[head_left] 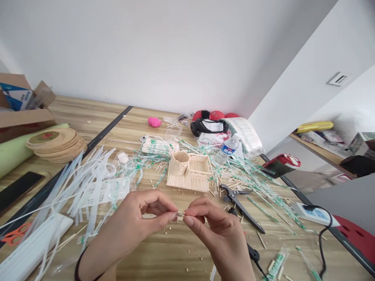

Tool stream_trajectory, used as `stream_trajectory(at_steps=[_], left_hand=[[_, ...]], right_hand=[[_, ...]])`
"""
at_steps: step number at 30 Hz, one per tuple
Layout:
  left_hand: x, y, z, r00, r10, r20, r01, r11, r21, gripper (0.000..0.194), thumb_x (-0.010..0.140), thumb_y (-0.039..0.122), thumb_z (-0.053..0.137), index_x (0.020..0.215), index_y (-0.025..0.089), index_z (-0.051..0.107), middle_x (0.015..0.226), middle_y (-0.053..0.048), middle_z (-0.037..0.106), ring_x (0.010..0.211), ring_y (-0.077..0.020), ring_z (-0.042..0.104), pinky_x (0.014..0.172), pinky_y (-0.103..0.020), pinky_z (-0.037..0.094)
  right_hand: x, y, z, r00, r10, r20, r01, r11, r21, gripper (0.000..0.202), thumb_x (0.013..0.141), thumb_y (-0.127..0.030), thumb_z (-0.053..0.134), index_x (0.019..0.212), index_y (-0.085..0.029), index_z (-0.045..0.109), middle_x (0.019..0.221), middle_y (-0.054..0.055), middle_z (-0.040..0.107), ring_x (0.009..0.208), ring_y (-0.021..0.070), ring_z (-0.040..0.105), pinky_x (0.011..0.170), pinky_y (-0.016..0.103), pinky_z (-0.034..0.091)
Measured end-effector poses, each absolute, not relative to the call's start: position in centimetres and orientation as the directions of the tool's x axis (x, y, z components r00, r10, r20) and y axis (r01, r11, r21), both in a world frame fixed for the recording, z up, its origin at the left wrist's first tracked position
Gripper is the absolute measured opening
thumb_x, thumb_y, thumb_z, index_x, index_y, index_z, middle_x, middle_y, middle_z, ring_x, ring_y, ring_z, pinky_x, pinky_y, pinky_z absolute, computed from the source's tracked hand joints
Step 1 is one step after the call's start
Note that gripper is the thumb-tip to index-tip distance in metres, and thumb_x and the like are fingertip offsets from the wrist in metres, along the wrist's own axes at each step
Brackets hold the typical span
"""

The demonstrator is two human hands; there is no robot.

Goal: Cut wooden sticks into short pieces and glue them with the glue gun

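My left hand and my right hand meet fingertip to fingertip above the table's near part. Each pinches thumb against forefinger on something tiny and pale, too small to name. Just beyond them stands a small model of wooden sticks: a flat stick base bearing a round stick cup at left and a rectangular stick frame at right. Black-handled pruning shears lie to the right of my right hand, with loose cut sticks around them.
Green-printed wrappers and sticks litter the right side, near a water bottle. To the left lie clear glue sticks, orange scissors and round wooden discs. A power strip with a black cable sits at right.
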State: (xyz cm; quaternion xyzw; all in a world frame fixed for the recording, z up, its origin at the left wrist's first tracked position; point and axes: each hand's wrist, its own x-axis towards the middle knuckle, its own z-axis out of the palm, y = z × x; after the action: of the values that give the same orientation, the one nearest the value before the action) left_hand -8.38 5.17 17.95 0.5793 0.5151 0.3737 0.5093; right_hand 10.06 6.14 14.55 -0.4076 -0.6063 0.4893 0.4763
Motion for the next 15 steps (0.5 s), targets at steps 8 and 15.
stream_trajectory(at_steps=[8, 15], left_hand=[[-8.17, 5.17, 17.95, 0.209, 0.974, -0.092, 0.221, 0.045, 0.974, 0.005, 0.079, 0.025, 0.067, 0.075, 0.024, 0.071, 0.076, 0.003, 0.076, 0.076, -0.0144, 0.070, 0.075, -0.024, 0.054], [-7.99, 4.82, 17.62, 0.217, 0.975, -0.044, 0.241, -0.010, 0.971, 0.006, 0.082, 0.025, 0.066, 0.079, 0.026, 0.071, 0.080, 0.005, 0.075, 0.079, -0.0124, 0.069, 0.076, -0.021, 0.054]], right_hand=[[10.30, 6.19, 14.58, -0.206, 0.970, 0.130, 0.054, 0.144, -0.988, 0.003, 0.075, -0.031, 0.074, 0.075, -0.029, 0.077, 0.072, 0.001, 0.065, 0.068, 0.0161, 0.055, 0.062, 0.028, 0.042], [10.14, 5.97, 15.14, -0.179, 0.983, 0.049, 0.037, 0.056, -0.998, 0.004, 0.072, -0.031, 0.075, 0.072, -0.028, 0.077, 0.070, 0.000, 0.063, 0.068, 0.0159, 0.052, 0.063, 0.029, 0.039]])
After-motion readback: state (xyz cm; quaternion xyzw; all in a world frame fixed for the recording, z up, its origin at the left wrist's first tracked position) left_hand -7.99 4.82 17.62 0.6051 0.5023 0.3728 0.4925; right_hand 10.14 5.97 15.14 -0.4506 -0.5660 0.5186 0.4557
